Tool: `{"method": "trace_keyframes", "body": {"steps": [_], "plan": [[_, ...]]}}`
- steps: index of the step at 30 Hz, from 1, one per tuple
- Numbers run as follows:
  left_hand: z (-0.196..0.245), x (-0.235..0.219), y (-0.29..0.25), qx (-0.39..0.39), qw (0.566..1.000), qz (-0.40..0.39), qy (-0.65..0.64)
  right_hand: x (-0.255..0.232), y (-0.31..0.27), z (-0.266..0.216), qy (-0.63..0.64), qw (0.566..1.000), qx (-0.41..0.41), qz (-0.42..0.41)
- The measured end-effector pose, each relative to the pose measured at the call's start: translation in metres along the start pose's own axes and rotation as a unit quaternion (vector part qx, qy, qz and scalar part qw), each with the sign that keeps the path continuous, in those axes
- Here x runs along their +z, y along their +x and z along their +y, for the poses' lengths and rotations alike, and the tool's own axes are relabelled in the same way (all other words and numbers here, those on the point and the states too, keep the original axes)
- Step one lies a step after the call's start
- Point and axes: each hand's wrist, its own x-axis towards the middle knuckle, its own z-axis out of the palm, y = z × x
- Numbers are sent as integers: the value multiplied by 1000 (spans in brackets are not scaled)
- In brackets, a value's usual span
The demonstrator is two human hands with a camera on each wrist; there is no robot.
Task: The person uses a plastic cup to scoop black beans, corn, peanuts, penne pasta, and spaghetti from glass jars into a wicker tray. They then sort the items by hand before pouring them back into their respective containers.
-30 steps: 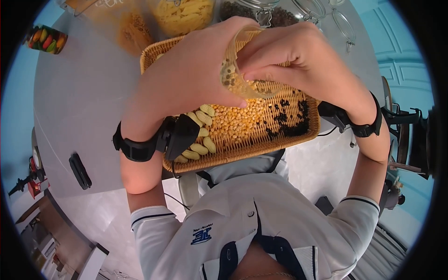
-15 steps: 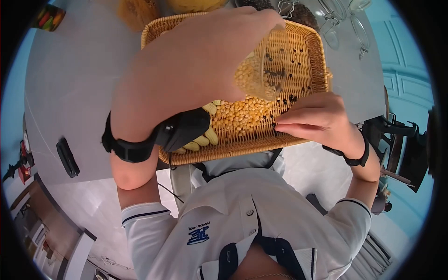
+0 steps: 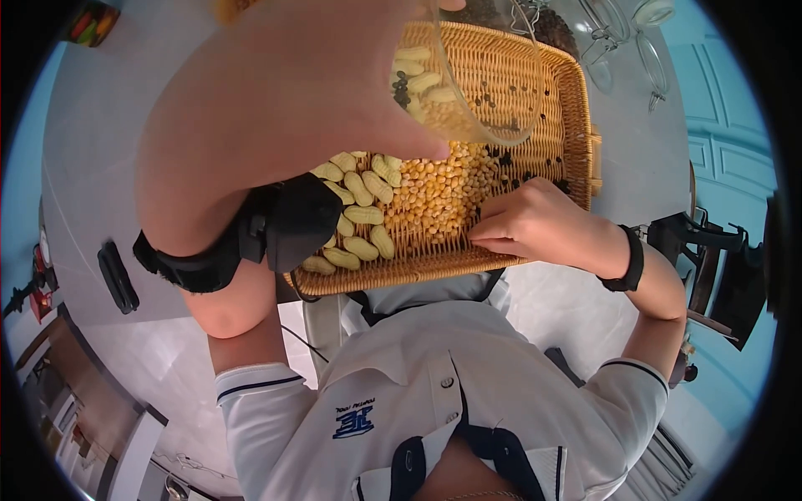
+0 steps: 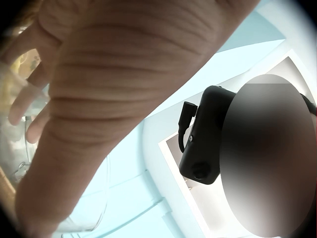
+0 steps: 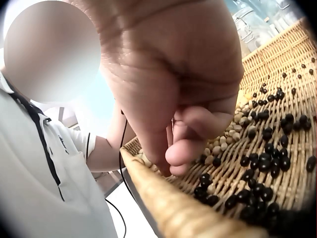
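Note:
My left hand [image 3: 443,79] grips a clear cup [image 3: 493,83], raised close to the head camera above a wicker tray [image 3: 578,108]; the cup holds pale shell pieces and a few dark beans. The tray carries pale pasta shells [image 3: 359,217] at the left, yellow corn kernels [image 3: 434,196] in the middle and black beans [image 3: 535,171] at the right. My right hand [image 3: 483,240] rests at the tray's near rim, its fingertips pinched together among the black beans [image 5: 267,158] and kernels. The wrist view shows curled fingers [image 5: 183,148] down on the weave beside the rim [image 5: 173,203].
The tray lies on a grey round table [image 3: 109,150]. Open glass jars [image 3: 622,37] stand at the back right and a jar of coloured pieces [image 3: 92,18] at the back left. A black flat object [image 3: 115,277] lies at the table's left edge. Chairs [image 3: 710,250] stand at the right.
The left hand has lifted the cup higher and nearer the camera. The right hand left the cup's mouth, dropped to the tray's near edge and closed its fingertips among the beans.

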Motion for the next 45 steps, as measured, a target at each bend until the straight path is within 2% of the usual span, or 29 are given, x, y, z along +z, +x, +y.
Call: {"method": "trace_keyframes", "body": {"steps": [2, 5, 7, 10, 14, 17, 20, 26, 35, 41, 45], "plan": [[-3, 0, 0, 5, 1000, -7, -4, 1, 1, 2, -19, 999, -6, -36], [-4, 2, -1, 8, 1000, -5, -4, 9, 3, 2, -10, 999, -31, -22], [-7, 2, -1, 16, 1000, -8, -8, 5, 5, 0, -62, 996, -54, -41], [11, -2, 2, -17, 999, -28, 34, 4, 8, -5, -125, 987, -80, -56], [-2, 0, -1, 23, 999, -20, -9, 2, 10, -6, -169, 977, -111, -69], [14, -11, 2, -25, 998, -50, -18, -1, 13, -2, -130, 981, -128, -68], [7, -10, 4, -28, 998, -59, -9, -7, 15, -6, -118, 979, -94, -136], [-17, 0, 5, -30, 993, -111, -13, 6, 7, -9, -202, 966, -137, -86], [-46, 11, 6, -39, 984, -174, -20, 4, -9, -5, -180, 979, -99, 0], [-50, 15, 3, -40, 981, -190, -18, 7, 3, -5, -128, 986, -100, -30], [-51, 16, 4, -41, 980, -196, -19, 6, 10, -2, -144, 980, -123, -61]]}}
